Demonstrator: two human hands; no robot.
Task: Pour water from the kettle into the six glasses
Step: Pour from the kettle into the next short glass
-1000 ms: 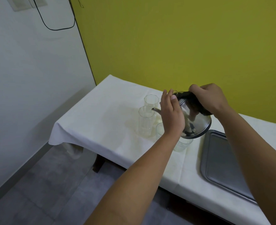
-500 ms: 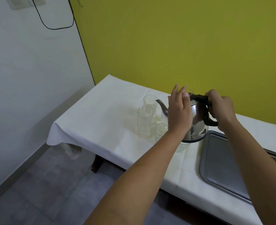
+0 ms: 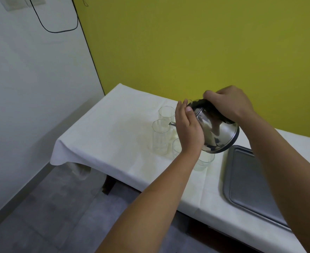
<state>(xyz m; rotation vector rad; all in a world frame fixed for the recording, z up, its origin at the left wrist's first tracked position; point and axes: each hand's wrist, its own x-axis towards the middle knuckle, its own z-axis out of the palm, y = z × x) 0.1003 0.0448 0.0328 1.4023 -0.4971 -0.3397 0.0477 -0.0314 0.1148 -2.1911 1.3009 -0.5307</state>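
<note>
A steel kettle (image 3: 217, 132) is tipped steeply to the left, its round base facing me. My right hand (image 3: 227, 103) grips its black handle from above. My left hand (image 3: 188, 128) lies flat against the kettle's lid side, fingers together. The spout tip (image 3: 172, 123) sits over a tall clear glass (image 3: 159, 137). Another clear glass (image 3: 166, 112) stands behind it. Two more glasses (image 3: 176, 147) (image 3: 204, 160) show partly under my left wrist and the kettle. Any other glasses are hidden.
The glasses stand on a low table with a white cloth (image 3: 103, 143), set against a yellow wall. A grey metal tray (image 3: 250, 181) lies on the cloth at the right. The cloth's left corner hangs over a grey floor (image 3: 32, 216).
Half a second ago the kettle was nearly upright; now it is tipped hard left again, with my right hand raised and the spout lowered over the tall glass.
</note>
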